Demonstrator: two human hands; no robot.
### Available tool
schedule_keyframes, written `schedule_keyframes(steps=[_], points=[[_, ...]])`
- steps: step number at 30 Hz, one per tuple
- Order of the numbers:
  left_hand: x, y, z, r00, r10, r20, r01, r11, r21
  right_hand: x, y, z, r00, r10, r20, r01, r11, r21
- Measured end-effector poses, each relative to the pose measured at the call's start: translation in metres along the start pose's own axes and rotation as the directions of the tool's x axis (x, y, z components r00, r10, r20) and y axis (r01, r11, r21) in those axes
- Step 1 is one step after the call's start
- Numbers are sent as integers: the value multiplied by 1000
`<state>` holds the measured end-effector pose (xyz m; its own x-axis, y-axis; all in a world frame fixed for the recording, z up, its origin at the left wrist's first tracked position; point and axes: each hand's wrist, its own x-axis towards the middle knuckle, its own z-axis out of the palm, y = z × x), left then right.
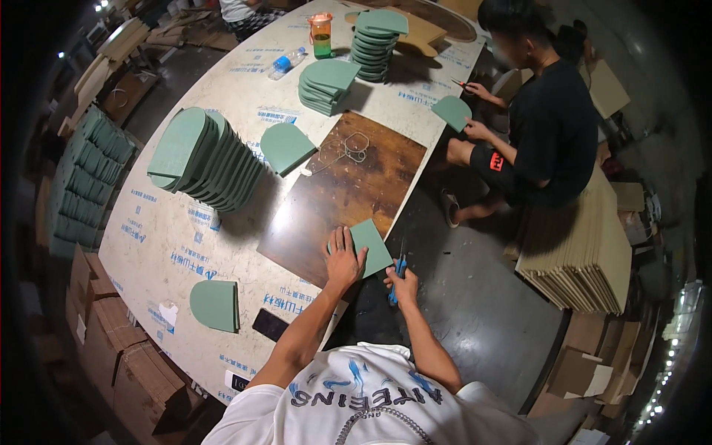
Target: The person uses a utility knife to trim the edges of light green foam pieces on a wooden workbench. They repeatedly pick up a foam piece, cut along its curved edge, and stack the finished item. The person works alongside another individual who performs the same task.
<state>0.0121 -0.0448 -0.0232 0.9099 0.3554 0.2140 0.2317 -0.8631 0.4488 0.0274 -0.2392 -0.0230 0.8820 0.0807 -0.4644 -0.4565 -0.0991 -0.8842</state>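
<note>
Grasping blue-handled scissors (400, 265): right fingers (405, 282); left fingers (340, 243) spread flat on green panel (374, 248); blue-lettered table (248, 256)

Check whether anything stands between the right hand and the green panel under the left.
Only the blue-handled tool in the right hand, near a corner of the green panel; nothing else visible does. The left hand lies across its left part.

Panel (373, 248) partly beneath left hand (343, 261)
</note>
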Motion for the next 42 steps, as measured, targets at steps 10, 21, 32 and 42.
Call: schedule_keyframes(steps=[10,21,32,42], points=[[-3,1,-4,1000,-16,18,15,999,40,0,7,10,992,-79,-101,63,987,-150],[24,-4,-8,997,-29,77,22,995,93,31,-45,15,878,-427,-215,169,698,-696],[41,2,-10,978,-48,204,24,992,120,221,-127,83,702,-678,218,481,226,-847],[49,0,-11,948,-126,292,65,976,209,238,-135,97,736,-611,290,455,130,-881]])
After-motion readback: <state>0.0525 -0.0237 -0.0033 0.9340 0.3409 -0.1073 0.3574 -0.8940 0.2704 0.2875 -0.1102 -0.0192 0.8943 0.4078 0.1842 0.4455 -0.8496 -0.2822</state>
